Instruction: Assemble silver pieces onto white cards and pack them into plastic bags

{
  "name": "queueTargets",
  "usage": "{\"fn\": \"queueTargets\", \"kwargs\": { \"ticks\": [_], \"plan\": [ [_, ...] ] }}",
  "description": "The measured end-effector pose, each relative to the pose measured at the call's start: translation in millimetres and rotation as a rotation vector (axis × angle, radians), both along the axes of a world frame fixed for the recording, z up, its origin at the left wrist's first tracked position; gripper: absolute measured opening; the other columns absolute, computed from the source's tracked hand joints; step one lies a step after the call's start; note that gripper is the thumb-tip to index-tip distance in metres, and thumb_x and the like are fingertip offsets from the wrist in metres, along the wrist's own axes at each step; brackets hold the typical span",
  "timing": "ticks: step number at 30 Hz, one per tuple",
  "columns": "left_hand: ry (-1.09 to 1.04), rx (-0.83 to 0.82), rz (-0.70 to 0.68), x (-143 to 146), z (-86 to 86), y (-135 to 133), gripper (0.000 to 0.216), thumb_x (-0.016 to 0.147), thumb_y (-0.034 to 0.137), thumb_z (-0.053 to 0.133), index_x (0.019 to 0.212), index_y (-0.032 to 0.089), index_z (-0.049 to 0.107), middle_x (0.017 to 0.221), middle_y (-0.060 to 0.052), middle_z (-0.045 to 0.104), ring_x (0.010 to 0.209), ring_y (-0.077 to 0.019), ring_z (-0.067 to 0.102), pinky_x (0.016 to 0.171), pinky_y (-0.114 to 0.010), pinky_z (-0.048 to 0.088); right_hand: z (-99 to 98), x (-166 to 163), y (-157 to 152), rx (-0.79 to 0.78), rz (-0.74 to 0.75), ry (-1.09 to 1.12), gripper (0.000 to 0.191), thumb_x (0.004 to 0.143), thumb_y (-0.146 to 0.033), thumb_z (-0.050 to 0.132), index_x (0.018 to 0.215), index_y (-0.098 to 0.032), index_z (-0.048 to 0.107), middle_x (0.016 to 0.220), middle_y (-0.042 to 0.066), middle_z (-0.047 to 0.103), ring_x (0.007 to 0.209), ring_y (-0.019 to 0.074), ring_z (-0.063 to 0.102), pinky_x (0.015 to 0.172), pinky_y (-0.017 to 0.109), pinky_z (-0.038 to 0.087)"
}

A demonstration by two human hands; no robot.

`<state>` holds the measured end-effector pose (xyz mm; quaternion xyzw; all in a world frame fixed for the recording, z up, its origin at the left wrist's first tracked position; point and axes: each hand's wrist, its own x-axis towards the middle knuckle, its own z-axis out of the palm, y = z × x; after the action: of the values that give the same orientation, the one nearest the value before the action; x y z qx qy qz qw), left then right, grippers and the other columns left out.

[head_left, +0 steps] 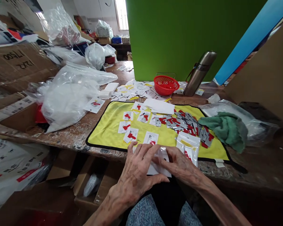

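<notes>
A left hand (136, 174) and a right hand (180, 166) grip a small white packet (159, 171) between closed fingers at the near edge of a yellow mat (108, 128). Red-marked cards (129, 135) lie scattered on the mat, and a green cloth (226, 127) sits on its right end.

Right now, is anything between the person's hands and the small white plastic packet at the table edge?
Nothing visible: the left hand lies flat on the small white plastic packet, and the right hand grips its right side.
</notes>
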<state>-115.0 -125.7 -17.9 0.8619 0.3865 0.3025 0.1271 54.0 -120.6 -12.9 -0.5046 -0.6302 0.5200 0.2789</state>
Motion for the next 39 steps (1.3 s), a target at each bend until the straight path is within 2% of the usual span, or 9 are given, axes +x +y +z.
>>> {"fn": "queueTargets", "kwargs": {
  "ticks": [4, 9, 13, 17, 21, 25, 30, 34, 39],
  "plan": [
    [-0.003, 0.004, -0.06, -3.8, -5.9, 2.5, 0.077, 0.067, 0.052, 0.073, 0.129, 0.018, 0.043, 0.112, -0.013, 0.065, 0.1, -0.0257, 0.06, 0.096, -0.048, 0.037, 2.2, -1.5, -0.7, -0.007, 0.067, 0.164, 0.02, 0.082, -0.035, 0.057, 0.094, -0.018, 0.058, 0.087, 0.001, 0.063, 0.073, 0.013, 0.055, 0.063, 0.024, 0.045],
    [-0.092, 0.103, -0.068, -11.7, -13.4, 2.7, 0.051, 0.079, 0.035, 0.067, 0.12, 0.012, 0.048, 0.093, -0.01, 0.071, 0.08, -0.0198, 0.065, 0.084, -0.04, 0.041, -2.0, -3.2, -2.4, -0.097, 0.0, 0.12, 0.018, 0.084, -0.028, 0.053, 0.097, -0.021, 0.043, 0.061, -0.008, 0.052, 0.05, 0.0078, 0.043, 0.045, 0.017, 0.03],
    [-0.09, 0.145, -0.049, -14.5, -15.7, 0.7, 0.044, 0.08, 0.037, 0.065, 0.115, 0.014, 0.052, 0.089, -0.008, 0.071, 0.077, -0.0197, 0.065, 0.085, -0.041, 0.041, -4.2, -4.0, 0.3, -0.193, 0.141, 0.229, 0.026, 0.08, -0.028, 0.057, 0.101, -0.02, 0.045, 0.071, -0.006, 0.055, 0.061, 0.0096, 0.048, 0.054, 0.019, 0.036],
    [-0.067, 0.191, -0.047, -13.5, -14.4, 0.3, 0.038, 0.082, 0.028, 0.061, 0.116, 0.014, 0.054, 0.084, -0.006, 0.07, 0.075, -0.0184, 0.065, 0.085, -0.039, 0.043, -7.0, -8.8, 1.1, -0.011, 0.152, -0.018, 0.007, 0.078, -0.022, 0.055, 0.082, -0.018, 0.052, 0.075, -0.003, 0.054, 0.068, 0.0118, 0.048, 0.06, 0.022, 0.038],
    [-0.076, 0.181, -0.027, -15.4, -13.2, 0.5, 0.045, 0.078, 0.029, 0.064, 0.118, 0.012, 0.054, 0.095, -0.011, 0.07, 0.084, -0.0215, 0.065, 0.083, -0.04, 0.045, -8.0, -16.9, -3.2, 0.098, 0.058, -0.071, 0.012, 0.079, -0.02, 0.051, 0.091, -0.019, 0.051, 0.084, -0.001, 0.058, 0.074, 0.0136, 0.052, 0.064, 0.024, 0.041],
    [-0.12, 0.139, -0.007, -26.0, -14.7, 1.0, 0.032, 0.078, 0.025, 0.064, 0.108, 0.015, 0.061, 0.084, -0.006, 0.071, 0.073, -0.0181, 0.065, 0.083, -0.038, 0.045, -5.4, -16.1, -2.9, 0.093, 0.045, -0.11, 0.011, 0.083, -0.027, 0.051, 0.092, -0.02, 0.052, 0.085, 0.001, 0.061, 0.077, 0.0154, 0.057, 0.067, 0.026, 0.043],
    [-0.487, -0.413, 0.282, -38.3, -9.3, 13.9, 0.04, 0.063, 0.036, 0.076, 0.097, 0.016, 0.066, 0.083, -0.004, 0.07, 0.074, -0.0174, 0.064, 0.072, -0.03, 0.049, -11.4, -13.0, 12.8, 0.304, -0.285, -0.655, 0.017, 0.09, -0.03, 0.042, 0.084, -0.02, 0.055, 0.076, 0.003, 0.063, 0.07, 0.0183, 0.058, 0.062, 0.029, 0.039],
    [-0.938, -1.017, 0.227, -38.5, -0.5, 32.5, 0.058, 0.061, 0.048, 0.077, 0.104, 0.013, 0.063, 0.084, -0.007, 0.071, 0.073, -0.0168, 0.066, 0.058, -0.023, 0.047, -27.8, -29.7, 21.6, 0.5, -0.417, -0.992, 0.023, 0.091, -0.033, 0.042, 0.097, -0.017, 0.058, 0.081, 0.011, 0.065, 0.072, 0.0228, 0.06, 0.061, 0.032, 0.038],
    [-1.169, -1.24, 0.199, -38.9, -5.4, 41.9, 0.06, 0.057, 0.048, 0.081, 0.1, 0.011, 0.063, 0.081, -0.01, 0.072, 0.075, -0.0209, 0.069, 0.057, -0.023, 0.049, -43.2, -54.6, 20.1, 0.518, -0.522, -0.997, 0.035, 0.091, -0.034, 0.044, 0.118, -0.012, 0.05, 0.094, 0.019, 0.064, 0.083, 0.0311, 0.062, 0.067, 0.04, 0.043]
  ]
}}
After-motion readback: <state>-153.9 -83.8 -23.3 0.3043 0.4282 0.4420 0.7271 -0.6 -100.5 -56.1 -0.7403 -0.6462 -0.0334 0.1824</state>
